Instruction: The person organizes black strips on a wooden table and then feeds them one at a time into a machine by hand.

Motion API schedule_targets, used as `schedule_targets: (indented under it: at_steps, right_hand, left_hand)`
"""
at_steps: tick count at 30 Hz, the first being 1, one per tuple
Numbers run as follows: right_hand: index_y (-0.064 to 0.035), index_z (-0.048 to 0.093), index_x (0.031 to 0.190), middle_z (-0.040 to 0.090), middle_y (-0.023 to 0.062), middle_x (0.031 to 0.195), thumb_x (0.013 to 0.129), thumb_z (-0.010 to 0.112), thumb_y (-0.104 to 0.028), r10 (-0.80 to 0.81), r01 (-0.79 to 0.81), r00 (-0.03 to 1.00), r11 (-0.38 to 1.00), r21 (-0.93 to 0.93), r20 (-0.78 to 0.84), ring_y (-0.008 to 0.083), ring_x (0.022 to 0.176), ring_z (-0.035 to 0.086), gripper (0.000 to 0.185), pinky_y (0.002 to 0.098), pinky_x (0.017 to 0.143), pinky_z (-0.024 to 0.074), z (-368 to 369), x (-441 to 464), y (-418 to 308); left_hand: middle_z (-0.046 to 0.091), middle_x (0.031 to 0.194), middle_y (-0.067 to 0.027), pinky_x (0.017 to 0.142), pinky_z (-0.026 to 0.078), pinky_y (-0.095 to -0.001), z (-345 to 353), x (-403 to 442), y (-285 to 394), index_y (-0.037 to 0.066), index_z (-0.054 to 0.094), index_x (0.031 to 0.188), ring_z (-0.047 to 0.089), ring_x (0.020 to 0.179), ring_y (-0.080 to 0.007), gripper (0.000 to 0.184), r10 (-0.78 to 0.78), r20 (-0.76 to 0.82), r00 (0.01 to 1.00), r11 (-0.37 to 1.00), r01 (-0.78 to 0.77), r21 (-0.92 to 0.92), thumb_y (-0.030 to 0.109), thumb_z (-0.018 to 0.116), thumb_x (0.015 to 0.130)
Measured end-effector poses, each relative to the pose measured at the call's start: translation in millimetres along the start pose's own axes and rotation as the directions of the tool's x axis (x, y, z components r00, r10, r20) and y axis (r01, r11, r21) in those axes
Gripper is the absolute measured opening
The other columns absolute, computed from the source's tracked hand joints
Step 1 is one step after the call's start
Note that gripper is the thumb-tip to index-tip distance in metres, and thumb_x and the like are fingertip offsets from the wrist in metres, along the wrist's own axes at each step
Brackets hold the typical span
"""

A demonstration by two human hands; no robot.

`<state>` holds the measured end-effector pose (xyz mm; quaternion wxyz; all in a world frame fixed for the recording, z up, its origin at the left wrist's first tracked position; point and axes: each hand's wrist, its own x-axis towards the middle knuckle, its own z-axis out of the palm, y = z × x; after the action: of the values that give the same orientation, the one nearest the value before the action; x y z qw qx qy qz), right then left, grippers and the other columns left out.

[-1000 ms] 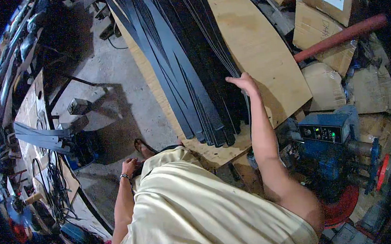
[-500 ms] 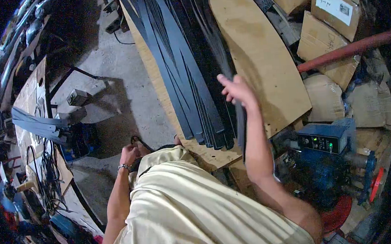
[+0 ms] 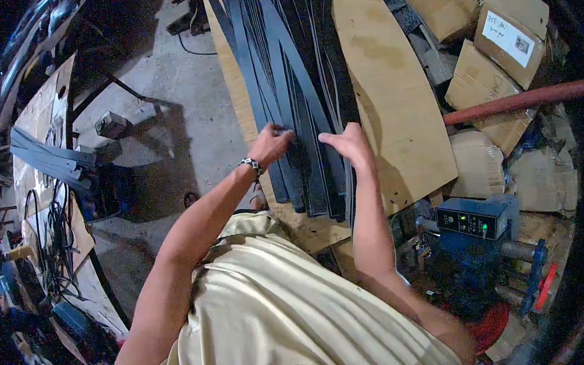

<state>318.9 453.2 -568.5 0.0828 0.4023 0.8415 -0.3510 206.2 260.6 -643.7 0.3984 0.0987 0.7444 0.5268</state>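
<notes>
Long, flat, dark strips (image 3: 294, 107), leather-like in look, lie in a thick bundle lengthwise on a plywood board (image 3: 395, 99). My left hand (image 3: 272, 145) is on the left part of the bundle, its bent fingers closed on some strips. At the right edge is my right hand (image 3: 351, 145), its thumb stretched out over the strips and apart from the fingers. Its other fingertips are partly hidden. The near ends of the strips hang unevenly close to the board's front edge.
A blue machine (image 3: 477, 219) with lit green lights stands at the right. Behind it are cardboard boxes (image 3: 487, 88) and a red pipe (image 3: 526, 101). On the left, a side table (image 3: 45, 99) carries grey strips (image 3: 53, 160) and black cables (image 3: 63, 235).
My left hand has come up from beside my body onto the strips. My right hand has moved slightly down along the bundle's right edge. The view has shifted a little.
</notes>
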Motion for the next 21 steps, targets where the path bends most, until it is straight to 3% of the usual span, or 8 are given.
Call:
schedule_targets:
  at_steps: [2,4,6,9,10,14,18,21]
  right_hand:
    - [0.0030,0.069,0.096,0.070,0.0087,0.084,0.071,0.081,-0.016,-0.075,0.076,0.997,0.968,0.239,-0.015,0.0166,0.072,0.064,0.034,0.0329,0.068,0.0515,-2.6,1.7,12.2]
    - [0.0014,0.067,0.091,0.067,0.0066,0.081,0.071,0.081,-0.016,-0.055,0.065,0.996,0.987,0.148,-0.068,0.0169,0.069,0.062,0.029,0.0330,0.066,0.0503,4.8,22.1,40.4]
    - [-0.0016,0.064,0.083,0.063,0.0028,0.076,0.071,0.079,-0.015,-0.054,0.071,0.983,0.993,0.090,-0.177,0.0156,0.066,0.058,0.024,0.0335,0.064,0.0479,11.5,29.1,46.3]
    - [-0.0016,0.065,0.085,0.064,0.0029,0.077,0.071,0.077,-0.014,-0.078,0.096,0.994,0.954,0.285,-0.077,0.0157,0.065,0.058,0.023,0.0343,0.064,0.0478,-10.9,5.6,24.9]
    - [-0.0023,0.066,0.087,0.064,0.0024,0.075,0.071,0.075,-0.015,-0.026,0.051,0.995,0.963,0.263,-0.097,0.0143,0.062,0.057,0.022,0.0328,0.061,0.0468,-11.4,9.7,28.0]
    - [-0.0036,0.068,0.089,0.063,0.0019,0.072,0.074,0.073,-0.015,-0.044,0.116,0.980,0.918,0.379,-0.195,0.0100,0.057,0.053,0.019,0.0276,0.054,0.0436,-21.6,4.3,16.7]
    - [-0.0064,0.069,0.096,0.057,-0.0022,0.066,0.076,0.073,-0.016,0.058,0.021,0.989,0.856,0.516,-0.136,0.0069,0.053,0.050,0.022,0.0250,0.043,0.0385,-31.4,1.6,17.6]
    - [-0.0074,0.067,0.095,0.057,-0.0011,0.067,0.076,0.073,-0.016,0.032,0.006,0.999,0.739,0.674,-0.044,0.0099,0.050,0.049,0.022,0.0281,0.042,0.0397,-51.7,-3.2,8.5]
  left_hand:
    - [0.065,0.083,-0.0096,0.055,0.051,-0.0298,2.6,3.7,1.4,-0.003,0.057,0.111,0.062,0.067,-0.0151,0.044,-0.059,-0.026,0.998,0.996,0.057,-0.071,0.035,0.067,0.090]
    - [0.060,0.071,-0.0073,0.047,0.048,-0.0302,1.7,10.5,-5.8,-0.004,0.055,0.107,0.058,0.056,-0.0160,0.043,-0.093,0.002,0.996,0.984,0.092,-0.150,0.032,0.068,0.089]
    - [0.060,0.071,-0.0071,0.046,0.048,-0.0301,1.0,12.2,-5.5,-0.004,0.056,0.105,0.058,0.054,-0.0162,0.042,-0.093,0.011,0.996,0.980,0.093,-0.176,0.032,0.069,0.089]
    - [0.060,0.068,-0.0054,0.046,0.047,-0.0294,-0.1,8.7,1.0,-0.001,0.057,0.095,0.057,0.053,-0.0152,0.033,-0.086,-0.017,0.996,0.978,0.081,-0.190,0.028,0.070,0.088]
    - [0.059,0.068,-0.0049,0.046,0.047,-0.0292,-2.2,10.4,0.0,0.000,0.058,0.093,0.057,0.053,-0.0148,0.030,-0.076,-0.005,0.997,0.973,0.073,-0.217,0.027,0.069,0.089]
    - [0.057,0.065,-0.0028,0.047,0.045,-0.0289,-8.2,11.5,6.9,0.004,0.057,0.087,0.056,0.052,-0.0134,0.021,-0.022,0.067,0.997,0.964,0.039,-0.262,0.023,0.067,0.091]
    - [0.057,0.074,-0.0001,0.055,0.046,-0.0282,-15.1,10.4,18.5,0.011,0.054,0.085,0.055,0.060,-0.0122,0.019,-0.028,0.205,0.978,0.916,0.107,-0.386,0.023,0.066,0.093]
    - [0.058,0.076,-0.0001,0.057,0.048,-0.0288,-16.0,3.3,29.8,0.011,0.055,0.086,0.058,0.066,-0.0130,0.018,-0.008,0.210,0.978,0.938,0.080,-0.337,0.024,0.066,0.093]
